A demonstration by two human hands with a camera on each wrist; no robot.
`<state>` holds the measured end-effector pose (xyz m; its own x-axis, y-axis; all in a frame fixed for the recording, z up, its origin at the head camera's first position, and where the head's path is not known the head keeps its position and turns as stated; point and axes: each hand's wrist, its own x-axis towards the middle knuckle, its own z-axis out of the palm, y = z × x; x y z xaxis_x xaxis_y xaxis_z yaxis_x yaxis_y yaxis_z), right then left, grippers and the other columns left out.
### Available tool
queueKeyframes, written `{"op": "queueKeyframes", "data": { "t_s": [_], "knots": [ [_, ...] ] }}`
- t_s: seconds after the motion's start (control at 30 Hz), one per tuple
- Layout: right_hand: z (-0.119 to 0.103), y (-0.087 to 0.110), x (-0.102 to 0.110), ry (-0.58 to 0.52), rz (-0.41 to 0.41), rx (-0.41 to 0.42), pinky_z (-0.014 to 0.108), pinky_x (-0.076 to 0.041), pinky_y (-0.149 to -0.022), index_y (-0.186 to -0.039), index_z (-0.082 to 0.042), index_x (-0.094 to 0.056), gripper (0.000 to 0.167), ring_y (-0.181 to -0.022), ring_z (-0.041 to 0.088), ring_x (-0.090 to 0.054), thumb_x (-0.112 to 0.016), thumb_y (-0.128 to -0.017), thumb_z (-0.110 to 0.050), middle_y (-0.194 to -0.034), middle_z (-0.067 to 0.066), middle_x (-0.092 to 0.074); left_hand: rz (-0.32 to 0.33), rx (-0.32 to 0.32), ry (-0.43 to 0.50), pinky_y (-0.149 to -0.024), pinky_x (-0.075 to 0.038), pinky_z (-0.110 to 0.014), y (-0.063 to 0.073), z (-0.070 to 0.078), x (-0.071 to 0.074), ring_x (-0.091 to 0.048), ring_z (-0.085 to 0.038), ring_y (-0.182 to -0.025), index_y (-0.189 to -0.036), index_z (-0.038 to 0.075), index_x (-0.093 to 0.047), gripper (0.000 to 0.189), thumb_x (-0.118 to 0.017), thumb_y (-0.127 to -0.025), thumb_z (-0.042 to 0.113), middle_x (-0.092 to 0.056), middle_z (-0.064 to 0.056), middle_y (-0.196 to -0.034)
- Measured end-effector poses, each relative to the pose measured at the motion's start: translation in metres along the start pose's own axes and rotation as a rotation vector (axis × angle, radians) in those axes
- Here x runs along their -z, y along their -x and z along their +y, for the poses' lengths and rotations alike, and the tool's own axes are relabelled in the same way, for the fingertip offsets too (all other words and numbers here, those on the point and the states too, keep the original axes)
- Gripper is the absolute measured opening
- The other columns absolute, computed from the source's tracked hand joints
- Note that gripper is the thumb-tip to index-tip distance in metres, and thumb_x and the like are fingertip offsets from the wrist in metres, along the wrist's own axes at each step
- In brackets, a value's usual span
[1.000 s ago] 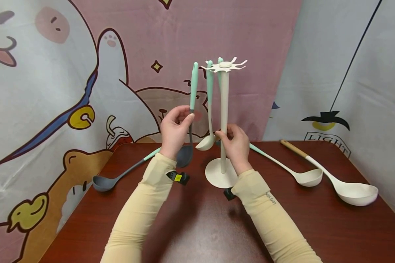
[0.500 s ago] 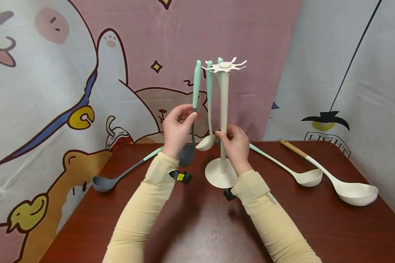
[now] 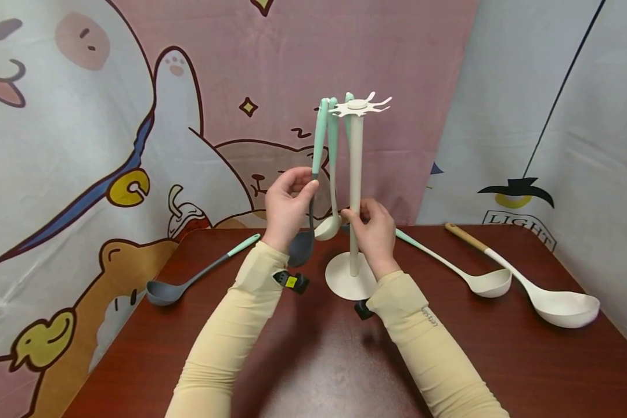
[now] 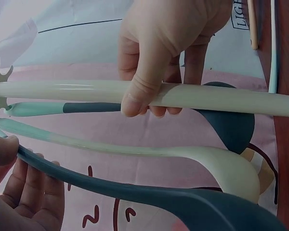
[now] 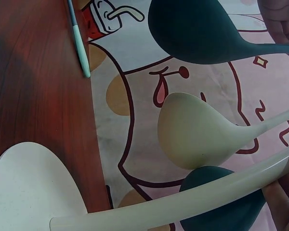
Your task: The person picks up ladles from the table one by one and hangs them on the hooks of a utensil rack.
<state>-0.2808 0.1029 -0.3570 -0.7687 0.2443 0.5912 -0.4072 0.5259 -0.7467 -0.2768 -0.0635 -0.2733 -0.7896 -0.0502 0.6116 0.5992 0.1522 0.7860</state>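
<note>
My left hand (image 3: 288, 204) pinches a dark grey ladle (image 3: 312, 215) just under its mint handle, bowl down. The top of that handle is at the left hooks of a cream rack (image 3: 356, 168); whether it is on a hook I cannot tell. My right hand (image 3: 374, 232) grips the rack's post low down. A cream ladle with a mint handle (image 3: 333, 139) hangs from the rack beside the grey one. Behind the post hangs another dark ladle (image 4: 231, 127), partly hidden by the post and my right hand in the left wrist view.
On the table (image 3: 324, 371) at the left lies a grey ladle (image 3: 166, 292) with a mint handle. To the right lie a cream ladle (image 3: 490, 283) with a mint handle and a larger white ladle (image 3: 564, 307) with a wooden handle. A printed cloth (image 3: 397, 52) hangs behind.
My left hand has moved right with the grey ladle, bringing its handle top from apart to the rack's hooks. The cream ladle's bowl has become partly covered. My right hand has stayed put.
</note>
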Motion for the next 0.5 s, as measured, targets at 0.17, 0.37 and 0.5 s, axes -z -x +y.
{"op": "queueKeyframes", "data": {
  "t_s": [0.17, 0.37, 0.5],
  "knots": [
    [0.0003, -0.0003, -0.0001, -0.001, 0.007, 0.003, 0.039, -0.05, -0.068, -0.098, -0.007, -0.068, 0.025, -0.079, 0.025, -0.062, -0.079, -0.087, -0.027, -0.091, 0.01, -0.065, -0.01, 0.006, 0.0, -0.07, -0.052, -0.024, 0.0011, -0.0007, -0.0028, -0.063, -0.02, -0.084, -0.11, -0.001, -0.069, 0.019, -0.069, -0.092, 0.003, -0.068, -0.014, -0.098],
    [0.0004, -0.0001, 0.0002, 0.002, 0.004, -0.003, 0.04, -0.051, -0.067, -0.098, -0.008, -0.068, 0.027, -0.08, 0.024, -0.063, -0.079, -0.087, -0.03, -0.092, 0.009, -0.065, -0.03, 0.026, -0.022, -0.071, -0.053, -0.027, 0.0039, -0.0031, -0.0048, -0.063, -0.021, -0.086, -0.111, 0.0, -0.069, 0.019, -0.069, -0.093, 0.004, -0.068, -0.012, -0.1],
    [-0.0003, 0.0006, 0.0009, 0.002, -0.002, -0.008, 0.04, -0.051, -0.068, -0.1, -0.008, -0.068, 0.029, -0.082, 0.024, -0.063, -0.078, -0.087, -0.032, -0.093, 0.009, -0.065, -0.042, 0.028, -0.037, -0.073, -0.053, -0.028, 0.0043, -0.0036, -0.0059, -0.064, -0.022, -0.087, -0.112, 0.0, -0.068, 0.02, -0.068, -0.093, 0.005, -0.067, -0.012, -0.101]
  ]
}}
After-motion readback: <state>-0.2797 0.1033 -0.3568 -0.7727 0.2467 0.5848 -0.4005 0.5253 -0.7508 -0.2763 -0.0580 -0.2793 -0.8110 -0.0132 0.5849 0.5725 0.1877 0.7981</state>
